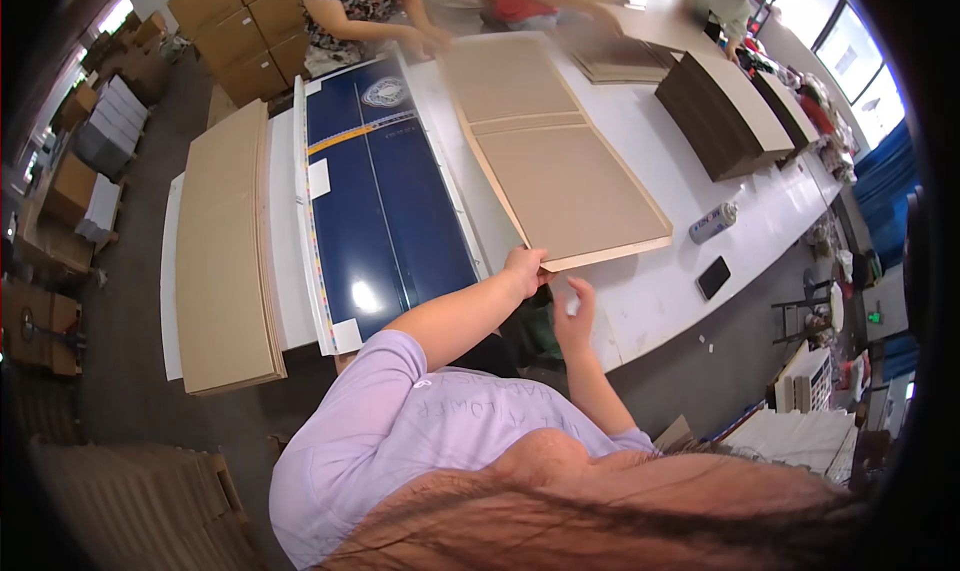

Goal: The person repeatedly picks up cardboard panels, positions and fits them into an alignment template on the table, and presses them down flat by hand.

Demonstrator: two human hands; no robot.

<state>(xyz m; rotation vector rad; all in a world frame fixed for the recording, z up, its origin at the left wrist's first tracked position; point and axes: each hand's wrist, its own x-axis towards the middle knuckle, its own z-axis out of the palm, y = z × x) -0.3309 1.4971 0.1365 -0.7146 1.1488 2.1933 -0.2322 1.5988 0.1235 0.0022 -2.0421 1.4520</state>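
My left hand (525, 271) grips the near left corner of a long brown cardboard panel (560, 181) with narrow raised edges and a double crease across it. The panel lies lengthwise on the white table (640, 316), its near end at my hand. Just right of that corner, my right hand (575, 316) is raised off the panel, fingers apart and apparently holding nothing. Left of the panel lie glossy dark blue printed sheets (350, 211) with an orange band and a white round emblem. A co-worker's hand (428, 43) is near the panel's far left corner.
Cardboard stacks (725, 116) stand at the far right of the table. A spray can (713, 223) and a black phone (713, 278) lie near the right edge. Brown boards (225, 261) are stacked at left. Other people work across the table, before piled cartons (235, 46).
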